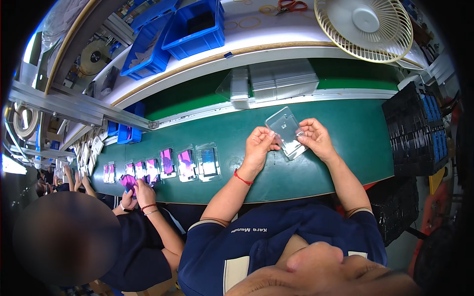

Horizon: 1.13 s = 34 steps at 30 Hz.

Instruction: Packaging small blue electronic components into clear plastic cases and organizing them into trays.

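Above the green work table, I hold a clear plastic tray [285, 127], rectangular and tilted, between both hands. My left hand [260, 144] pinches its left edge between thumb and fingers. On the opposite edge, my right hand [317, 139] grips it with the thumb on the near face. Light glares off the lower part of the tray, and nothing can be made out inside it. To the left lies a clear tray with a dark blue-screened panel [209, 162], and beside it a tray with a pink-filmed panel [187, 164].
Stacked clear trays [284, 79] stand at the table's back edge. Black crates [414, 128] rise at the right. Blue bins [195, 29] and a fan [365, 22] sit on the shelf above. At left, a co-worker's hands [143, 192] hold a pink-filmed piece.
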### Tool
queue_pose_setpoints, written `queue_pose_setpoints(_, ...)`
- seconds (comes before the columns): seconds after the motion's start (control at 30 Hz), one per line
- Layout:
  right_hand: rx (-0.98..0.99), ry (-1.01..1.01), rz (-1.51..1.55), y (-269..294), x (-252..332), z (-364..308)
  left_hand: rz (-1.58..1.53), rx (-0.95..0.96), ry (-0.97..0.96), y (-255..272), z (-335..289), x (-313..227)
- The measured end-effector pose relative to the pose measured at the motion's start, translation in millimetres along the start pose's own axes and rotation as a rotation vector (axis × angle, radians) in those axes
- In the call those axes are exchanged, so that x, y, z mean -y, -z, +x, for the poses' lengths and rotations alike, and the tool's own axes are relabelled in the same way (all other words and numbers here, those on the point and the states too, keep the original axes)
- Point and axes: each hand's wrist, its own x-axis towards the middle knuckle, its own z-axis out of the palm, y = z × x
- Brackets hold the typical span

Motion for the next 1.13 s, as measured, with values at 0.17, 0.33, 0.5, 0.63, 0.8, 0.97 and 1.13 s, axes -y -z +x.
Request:
queue_pose_setpoints(0.17,0.014,0.013,0.000,0.8,3.8,-1.4,-0.008,-0.015,0.001,-0.5,0.2,-2.5)
queue_pose_setpoints(0.33,0.020,0.064,0.009,-0.7,8.2,-2.6,-0.003,-0.024,0.008,1.5,0.7,-1.4)
queue_pose_setpoints(0.5,0.027,0.064,0.006,6.3,0.9,-2.2,-0.034,-0.057,-0.014,-1.1,-0.8,-2.7)
queue_pose_setpoints(0.63,-0.038,0.031,-0.067,6.5,3.3,-0.7,-0.080,-0.105,-0.183,-3.2,-1.3,-4.5)
queue_pose_setpoints(0.8,0.230,-0.522,0.550,-13.8,25.1,-5.4,0.649,-0.134,-0.798,-11.4,-12.1,7.2)
queue_pose_setpoints(0.97,0.116,-0.274,0.685,-27.8,-8.0,-7.4,1.094,0.204,-1.118,-36.1,-15.1,0.4)
queue_pose_setpoints(1.13,0.153,-0.222,0.057,-15.6,24.8,-5.4,0.737,0.260,-0.349,-28.3,-21.7,8.1)
